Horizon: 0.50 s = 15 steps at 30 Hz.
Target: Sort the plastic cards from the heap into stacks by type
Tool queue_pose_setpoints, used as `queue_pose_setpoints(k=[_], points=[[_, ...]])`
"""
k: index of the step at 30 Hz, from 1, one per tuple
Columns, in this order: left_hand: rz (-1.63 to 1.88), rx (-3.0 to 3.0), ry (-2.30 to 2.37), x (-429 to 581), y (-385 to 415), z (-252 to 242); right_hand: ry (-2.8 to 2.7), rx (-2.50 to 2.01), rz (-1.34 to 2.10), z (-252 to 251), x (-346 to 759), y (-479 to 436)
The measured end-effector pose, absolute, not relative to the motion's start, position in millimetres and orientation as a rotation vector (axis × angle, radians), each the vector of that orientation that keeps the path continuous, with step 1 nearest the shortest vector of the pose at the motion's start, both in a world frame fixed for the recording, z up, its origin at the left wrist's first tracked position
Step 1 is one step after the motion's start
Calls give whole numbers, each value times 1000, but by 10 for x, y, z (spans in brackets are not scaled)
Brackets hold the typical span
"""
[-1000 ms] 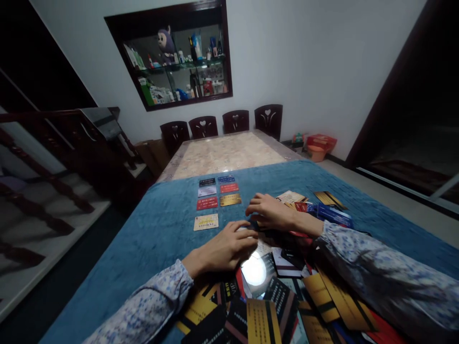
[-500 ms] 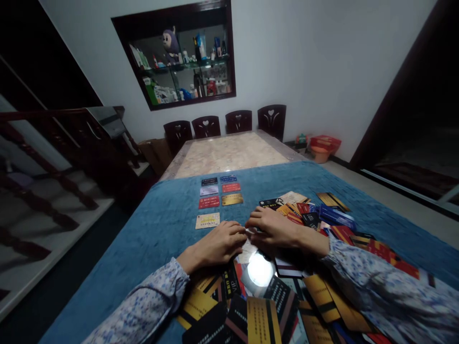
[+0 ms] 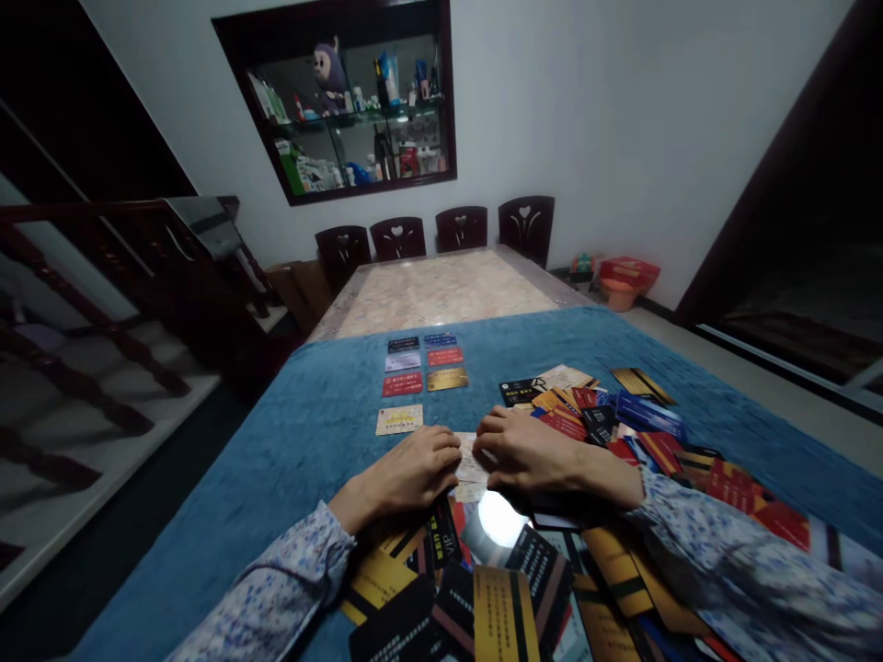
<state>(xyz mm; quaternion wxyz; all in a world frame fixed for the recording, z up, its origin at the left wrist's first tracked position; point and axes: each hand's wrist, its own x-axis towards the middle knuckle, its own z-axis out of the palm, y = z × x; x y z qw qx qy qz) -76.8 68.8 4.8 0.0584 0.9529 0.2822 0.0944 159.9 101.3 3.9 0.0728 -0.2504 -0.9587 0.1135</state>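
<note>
Pinching the pale card (image 3: 473,458) by opposite edges should serve you best: it lies between your left hand (image 3: 422,464) and right hand (image 3: 531,450), at the far side of the loose pile of cards (image 3: 503,611). Fingers on both are half curled at its sides, though I can't tell whether either truly grips it. Use light fingertips so neighbouring cards don't drag along, and mind your right sleeve (image 3: 745,542), lest it sweep others.

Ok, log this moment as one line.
left hand: fingers at pale card, grip unclear | right hand: fingers at card's opposite side | laid-out cards: two columns on blue cloth | card heap: nearer the person
</note>
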Motion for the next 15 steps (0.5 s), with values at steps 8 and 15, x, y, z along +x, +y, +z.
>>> queue_pose_setpoints(k=[8,15], points=[[260,3123,869,-765,664,-67,-2855,-747,362,31,1604,996],[181,3259,837,-812,662,4,-2857,-754,407,106,1617,970]])
